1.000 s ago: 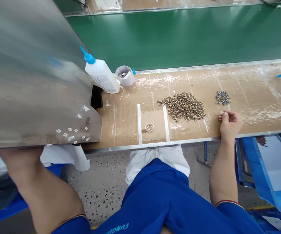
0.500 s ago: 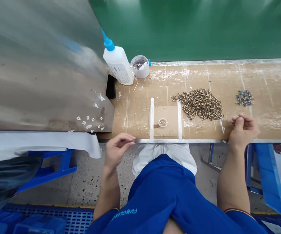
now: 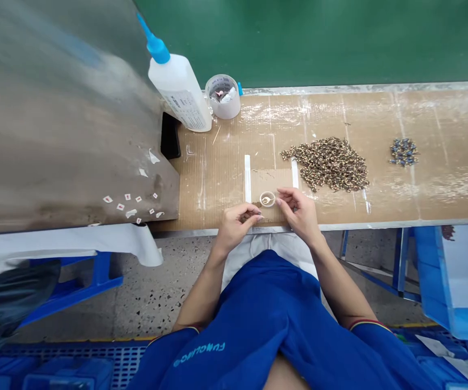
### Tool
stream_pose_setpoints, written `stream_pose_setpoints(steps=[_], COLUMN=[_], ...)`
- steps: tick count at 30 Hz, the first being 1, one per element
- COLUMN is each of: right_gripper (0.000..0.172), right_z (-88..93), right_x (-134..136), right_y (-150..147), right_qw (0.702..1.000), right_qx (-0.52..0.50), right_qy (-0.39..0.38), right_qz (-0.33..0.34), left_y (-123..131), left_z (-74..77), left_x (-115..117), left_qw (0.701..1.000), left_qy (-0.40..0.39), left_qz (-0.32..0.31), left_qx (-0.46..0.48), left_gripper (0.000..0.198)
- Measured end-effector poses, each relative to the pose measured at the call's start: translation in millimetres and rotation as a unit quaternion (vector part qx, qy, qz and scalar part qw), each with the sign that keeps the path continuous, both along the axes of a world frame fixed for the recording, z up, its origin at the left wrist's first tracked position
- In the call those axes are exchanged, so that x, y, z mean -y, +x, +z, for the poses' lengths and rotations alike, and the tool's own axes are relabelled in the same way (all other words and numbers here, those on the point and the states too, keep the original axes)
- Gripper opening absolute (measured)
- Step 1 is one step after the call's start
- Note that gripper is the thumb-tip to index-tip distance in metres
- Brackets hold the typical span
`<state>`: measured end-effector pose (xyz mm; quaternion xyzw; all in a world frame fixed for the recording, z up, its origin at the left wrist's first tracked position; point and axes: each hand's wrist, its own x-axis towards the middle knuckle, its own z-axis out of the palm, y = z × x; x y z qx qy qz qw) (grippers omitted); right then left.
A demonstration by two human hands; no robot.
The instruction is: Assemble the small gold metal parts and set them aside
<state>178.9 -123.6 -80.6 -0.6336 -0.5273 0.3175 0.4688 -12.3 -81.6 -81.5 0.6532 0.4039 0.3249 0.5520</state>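
Note:
A small round clear dish [image 3: 267,199] sits on a cardboard square [image 3: 272,176] between two white tape strips near the table's front edge. My left hand [image 3: 239,225] is closed in a pinch just left of and below the dish; what its fingertips hold is too small to name. At the dish's right rim my right hand [image 3: 300,213] pinches, its fingertips by a thin pale piece that reaches over the dish, too small to identify. Behind my right hand lies a large pile of small brass-coloured parts [image 3: 331,164].
A small pile of blue and brass parts [image 3: 404,152] lies farther right. At the back left stand a white bottle with blue nozzle [image 3: 183,97] and a tape roll [image 3: 225,100], beside a black object [image 3: 170,136]. A metal surface [image 3: 75,124] fills the left.
My right hand has moved left from near the blue and brass pile to the dish. My left hand has moved right, towards the dish. The camera view has shifted slightly.

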Motion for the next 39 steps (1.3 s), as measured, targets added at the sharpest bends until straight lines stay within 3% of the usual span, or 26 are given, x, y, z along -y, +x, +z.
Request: stream_pose_setpoints(steps=[8,15,20,25,29,34,39], right_gripper=[0.012,0.022,0.02,0.015,0.014,0.02,0.019], right_z=[10.9,26.7,28.5,19.8,23.1,28.7,29.2], right_x=[-15,-31,-29,-20,-2,10,9], right_y=[5,13,21,13,6,0,-2], right_qw=[0.988,0.941,0.939,0.978,0.994,0.997,0.996], right_qx=[0.1,0.267,0.235,0.125,0.012,-0.014,0.004], right_qy=[0.079,0.114,0.12,0.116,0.095,0.056,0.065], right_qz=[0.09,0.173,0.22,0.122,0.058,0.049,0.059], left_y=[5,1,1,-1,-1,0,2], left_z=[2.8,2.4,-0.8,-1.8,-1.8,-0.9,1.0], left_x=[-1,0,1,0,0,-2,-2], left_qw=[0.997,0.994,0.997,0.997,0.996,0.995,0.996], left_qy=[0.068,0.103,0.075,0.078,0.085,0.092,0.082], left_qz=[-0.017,-0.028,-0.022,-0.015,-0.028,-0.033,-0.029], left_qx=[-0.025,-0.037,-0.01,-0.01,-0.016,-0.022,-0.014], left_gripper=[0.025,0.018,0.011,0.013,0.012,0.014,0.015])
